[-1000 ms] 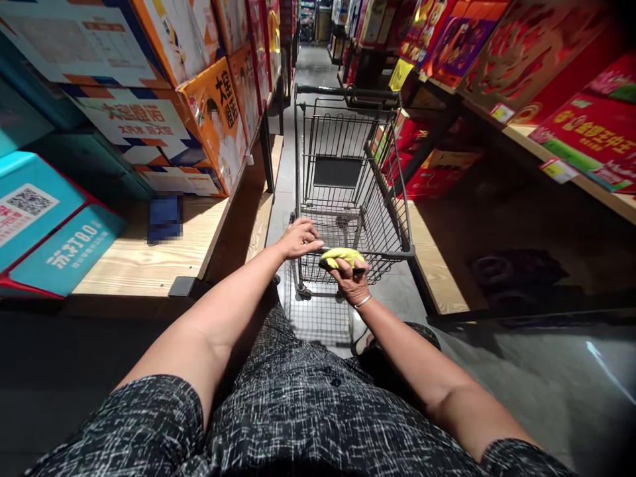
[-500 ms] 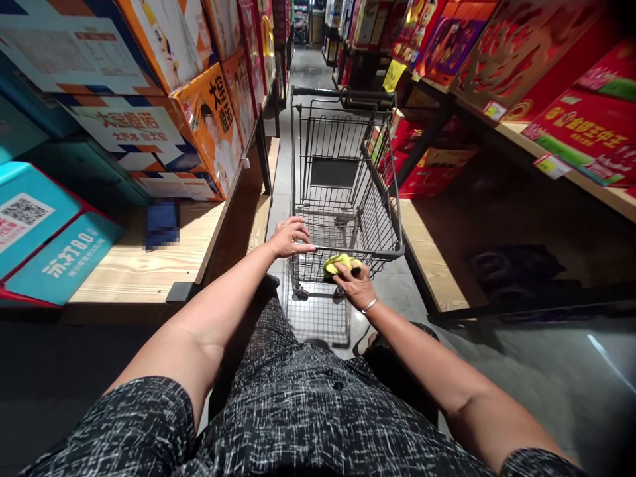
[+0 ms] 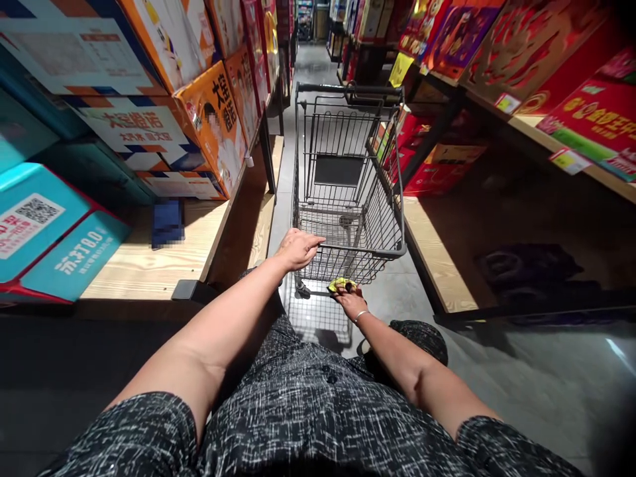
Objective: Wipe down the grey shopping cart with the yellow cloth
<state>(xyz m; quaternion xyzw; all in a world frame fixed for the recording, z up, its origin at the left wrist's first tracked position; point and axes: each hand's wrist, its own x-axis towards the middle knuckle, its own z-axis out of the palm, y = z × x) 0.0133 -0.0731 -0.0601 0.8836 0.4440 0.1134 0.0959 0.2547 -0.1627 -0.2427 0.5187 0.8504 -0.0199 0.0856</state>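
Note:
A dark wire shopping cart [image 3: 338,169] stands in front of me, its near rim level with my hands. My left hand [image 3: 300,249] is closed over the left part of that near rim. Lower down, my right hand [image 3: 350,302] grips a yellow cloth [image 3: 342,285] at the bottom of the cart's near side. Part of the cloth is covered by the fingers, and a dark spot shows among them. Whether the cloth presses on the wires I cannot tell.
Orange and white cartons [image 3: 209,129] are stacked on the left wooden shelf, with a turquoise box [image 3: 74,242] and a blurred blue item [image 3: 167,222] nearby. Red gift boxes [image 3: 596,122] fill the right shelf. The aisle floor [image 3: 318,63] runs on beyond the cart.
My right hand has moved down with the yellow cloth, from just below the rim to the basket's lower edge. My left hand has shifted slightly right and its fingers have closed over the rim.

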